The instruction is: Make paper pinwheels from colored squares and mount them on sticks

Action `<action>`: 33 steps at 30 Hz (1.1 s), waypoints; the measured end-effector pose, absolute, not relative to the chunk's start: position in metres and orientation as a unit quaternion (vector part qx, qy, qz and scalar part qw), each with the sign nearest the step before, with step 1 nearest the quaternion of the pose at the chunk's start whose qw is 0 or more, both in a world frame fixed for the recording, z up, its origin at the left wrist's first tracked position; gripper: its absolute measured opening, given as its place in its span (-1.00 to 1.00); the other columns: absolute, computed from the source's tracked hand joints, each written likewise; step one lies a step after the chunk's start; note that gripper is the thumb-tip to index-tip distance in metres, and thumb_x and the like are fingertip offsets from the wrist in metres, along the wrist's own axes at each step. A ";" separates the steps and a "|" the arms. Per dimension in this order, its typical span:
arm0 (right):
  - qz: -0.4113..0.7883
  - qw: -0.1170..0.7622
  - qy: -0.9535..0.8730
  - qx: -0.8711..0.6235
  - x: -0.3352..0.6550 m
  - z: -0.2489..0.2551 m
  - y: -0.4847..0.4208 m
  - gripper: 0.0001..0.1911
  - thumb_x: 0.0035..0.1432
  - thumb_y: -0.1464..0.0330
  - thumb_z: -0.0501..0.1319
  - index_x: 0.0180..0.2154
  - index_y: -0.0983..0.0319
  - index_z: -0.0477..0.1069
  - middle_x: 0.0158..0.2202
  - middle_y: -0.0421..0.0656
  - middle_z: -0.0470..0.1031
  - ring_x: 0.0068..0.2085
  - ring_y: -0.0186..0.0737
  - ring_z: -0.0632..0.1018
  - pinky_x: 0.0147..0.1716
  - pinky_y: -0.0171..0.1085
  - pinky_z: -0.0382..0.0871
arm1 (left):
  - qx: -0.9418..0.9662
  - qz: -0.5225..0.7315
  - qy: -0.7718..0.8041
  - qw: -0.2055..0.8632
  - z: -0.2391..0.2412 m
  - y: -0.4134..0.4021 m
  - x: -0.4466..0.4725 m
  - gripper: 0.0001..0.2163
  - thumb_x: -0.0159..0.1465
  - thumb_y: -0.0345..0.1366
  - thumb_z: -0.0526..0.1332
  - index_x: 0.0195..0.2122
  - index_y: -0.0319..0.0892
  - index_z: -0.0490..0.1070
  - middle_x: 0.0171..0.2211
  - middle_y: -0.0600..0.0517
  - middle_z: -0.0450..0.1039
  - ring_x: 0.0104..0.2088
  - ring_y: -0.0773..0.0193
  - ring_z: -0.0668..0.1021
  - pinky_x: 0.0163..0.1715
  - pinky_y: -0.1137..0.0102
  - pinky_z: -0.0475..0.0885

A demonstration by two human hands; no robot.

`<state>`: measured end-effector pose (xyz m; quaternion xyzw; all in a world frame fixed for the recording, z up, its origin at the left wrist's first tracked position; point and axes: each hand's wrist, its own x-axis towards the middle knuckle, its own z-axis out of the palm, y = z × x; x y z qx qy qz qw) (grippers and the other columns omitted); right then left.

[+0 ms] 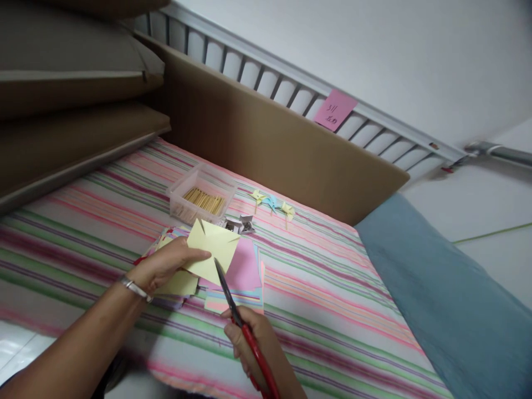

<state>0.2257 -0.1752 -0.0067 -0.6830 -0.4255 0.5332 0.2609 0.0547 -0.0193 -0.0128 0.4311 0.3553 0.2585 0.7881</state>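
Observation:
My left hand [177, 259] pinches a yellow paper square [214, 241] by its left side, thumb on top. Slits run inward from at least two of the square's corners. In my right hand [260, 343] are red-handled scissors [228, 288], their blade tips at the paper's lower right part. Below the held square lie a stack of coloured paper squares [245, 266], pink on top, and another pile with a yellow sheet [178, 284] on top.
Beyond the paper stand a clear plastic box [177, 206] of short wooden sticks [203, 200] and a small open box [246, 224]. Several paper pinwheels [272, 203] lie farther right. A cardboard panel [266, 130] closes off the back; cardboard boxes [75, 133] are stacked at left.

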 end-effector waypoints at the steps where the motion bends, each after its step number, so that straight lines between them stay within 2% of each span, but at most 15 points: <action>1: 0.534 0.262 -0.426 -0.681 0.226 -0.008 -0.175 -0.68 0.06 0.20 0.17 -0.17 0.24 0.39 -0.63 -0.34 0.24 -0.73 -0.50 0.18 -0.78 -0.48 0.02 | 0.430 0.260 0.353 0.789 -0.013 -0.020 0.055 -0.75 -0.02 -0.31 0.35 -0.30 -0.27 0.54 -0.35 -0.10 0.60 -0.41 0.11 0.58 -0.41 0.34 0.44; 5: 0.528 0.283 -0.438 -0.670 0.227 -0.014 -0.175 -0.66 0.06 0.17 0.18 -0.19 0.26 0.39 -0.64 -0.34 0.21 -0.71 -0.49 0.19 -0.77 -0.48 0.02 | 0.430 0.266 0.348 0.789 -0.013 -0.020 0.054 -0.75 -0.03 -0.32 0.35 -0.30 -0.27 0.55 -0.33 -0.10 0.60 -0.37 0.11 0.58 -0.35 0.35 0.43; 11: 0.529 0.295 -0.454 -0.653 0.230 -0.020 -0.176 -0.67 0.07 0.15 0.17 -0.24 0.26 0.40 -0.63 -0.32 0.21 -0.66 -0.44 0.24 -0.74 -0.46 0.05 | 0.422 0.257 0.368 0.788 -0.011 -0.021 0.055 -0.74 -0.06 -0.29 0.36 -0.32 -0.27 0.54 -0.40 -0.10 0.59 -0.47 0.13 0.56 -0.47 0.35 0.41; 15: 0.513 0.278 -0.457 -0.672 0.226 -0.013 -0.176 -0.74 0.09 0.22 0.15 -0.24 0.25 0.39 -0.62 -0.32 0.21 -0.64 -0.43 0.23 -0.70 -0.44 0.07 | 0.425 0.258 0.366 0.787 -0.010 -0.021 0.056 -0.72 -0.06 -0.29 0.36 -0.30 -0.27 0.53 -0.40 -0.09 0.59 -0.44 0.12 0.57 -0.44 0.35 0.41; 19: 0.465 0.246 -0.519 -0.674 0.230 -0.004 -0.176 -0.80 0.10 0.27 0.15 -0.27 0.24 0.41 -0.57 -0.28 0.27 -0.56 -0.39 0.30 -0.56 -0.41 0.15 | 0.429 0.256 0.387 0.775 -0.010 -0.019 0.055 -0.72 -0.07 -0.28 0.35 -0.32 -0.28 0.53 -0.41 -0.08 0.59 -0.44 0.10 0.57 -0.43 0.34 0.41; 22: 0.400 0.215 -0.579 -0.677 0.246 0.001 -0.180 -0.84 0.04 0.34 0.18 -0.29 0.23 0.44 -0.53 -0.25 0.33 -0.47 -0.33 0.35 -0.47 -0.38 0.20 | 0.432 0.264 0.400 0.764 -0.010 -0.017 0.053 -0.72 -0.06 -0.27 0.34 -0.32 -0.29 0.52 -0.41 -0.09 0.59 -0.43 0.09 0.57 -0.43 0.34 0.41; 24: 0.375 0.211 -0.591 -0.682 0.261 0.002 -0.184 -0.79 -0.01 0.41 0.18 -0.26 0.22 0.45 -0.52 -0.24 0.35 -0.48 -0.31 0.37 -0.46 -0.37 0.23 | 0.431 0.264 0.398 0.766 -0.010 -0.016 0.052 -0.71 -0.06 -0.27 0.34 -0.30 -0.30 0.51 -0.40 -0.10 0.60 -0.41 0.07 0.58 -0.43 0.32 0.41; 27: 0.379 0.274 -0.560 -0.683 0.281 0.000 -0.188 -0.68 0.04 0.41 0.12 -0.10 0.21 0.37 -0.52 -0.24 0.37 -0.52 -0.32 0.38 -0.48 -0.35 0.28 | 0.429 0.248 0.391 0.776 -0.010 -0.018 0.055 -0.72 -0.07 -0.30 0.33 -0.31 -0.30 0.51 -0.41 -0.09 0.60 -0.43 0.09 0.57 -0.44 0.33 0.41; 31: 0.327 0.420 -0.527 -0.662 0.290 -0.004 -0.182 -0.61 0.08 0.32 0.15 -0.02 0.20 0.25 -0.28 -0.12 0.46 -0.33 -0.25 0.46 -0.33 -0.29 0.35 | 0.470 0.192 0.359 0.783 -0.015 -0.031 0.072 -0.73 -0.11 -0.37 0.32 -0.33 -0.28 0.52 -0.43 -0.05 0.59 -0.46 0.14 0.56 -0.45 0.38 0.38; 33: 0.330 0.465 -0.500 -0.652 0.288 -0.006 -0.175 -0.56 0.04 0.32 0.19 -0.01 0.19 0.22 -0.24 -0.10 0.45 -0.32 -0.24 0.46 -0.34 -0.28 0.36 | 0.505 0.149 0.333 0.782 -0.018 -0.039 0.082 -0.74 -0.11 -0.39 0.31 -0.33 -0.28 0.53 -0.38 -0.07 0.60 -0.41 0.12 0.57 -0.40 0.37 0.39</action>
